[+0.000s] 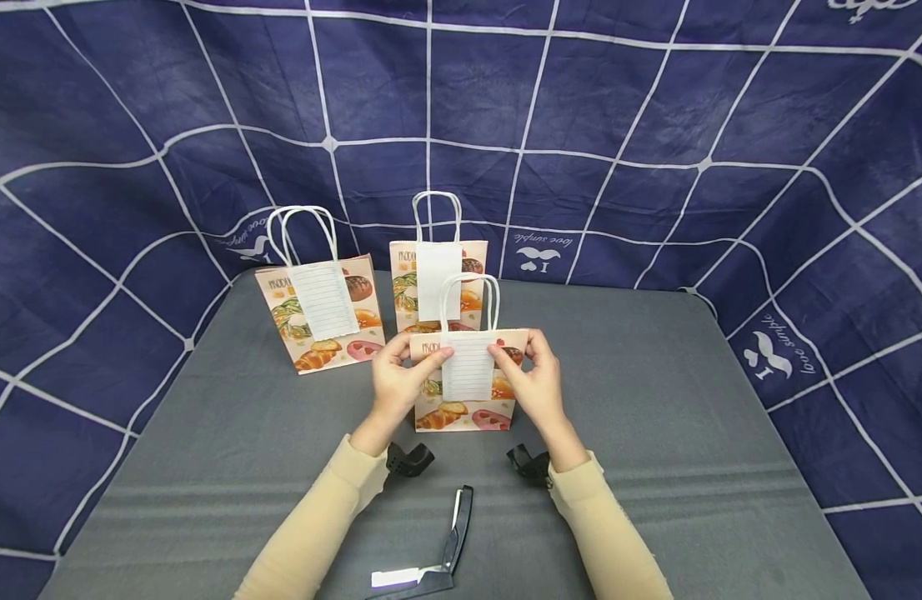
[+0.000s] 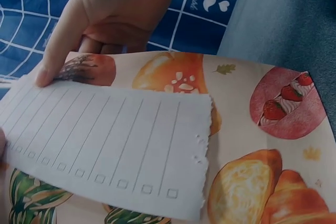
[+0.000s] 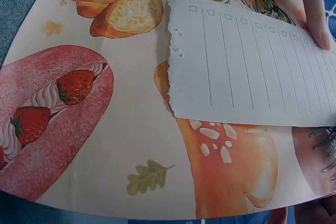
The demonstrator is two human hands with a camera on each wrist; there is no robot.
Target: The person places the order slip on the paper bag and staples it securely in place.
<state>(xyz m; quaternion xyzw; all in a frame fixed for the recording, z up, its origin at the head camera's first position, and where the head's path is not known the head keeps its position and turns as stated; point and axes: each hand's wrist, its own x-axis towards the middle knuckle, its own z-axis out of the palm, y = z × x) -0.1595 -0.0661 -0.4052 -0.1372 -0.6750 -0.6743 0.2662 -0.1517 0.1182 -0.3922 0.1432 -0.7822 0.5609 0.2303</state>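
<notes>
A small paper gift bag (image 1: 464, 417) with pastry prints stands upright in front of me, its white handles up. Against its front lies a lined sheet of paper (image 1: 468, 371) with small checkboxes and a torn lower edge. At the bag's upper left, my left hand (image 1: 401, 379) pinches the rim, thumb on the sheet and fingers behind. On the upper right, my right hand (image 1: 534, 383) grips in the same way. In the left wrist view the right thumb (image 2: 50, 66) presses the sheet's edge. Whether the sheet is fastened is hidden.
Two similar bags with white sheets, one at the left (image 1: 322, 308) and one behind (image 1: 438, 283), stand farther back. An opened black stapler (image 1: 455, 542) lies near the front edge. A blue checked cloth (image 1: 476, 100) hangs behind the grey table (image 1: 656, 417).
</notes>
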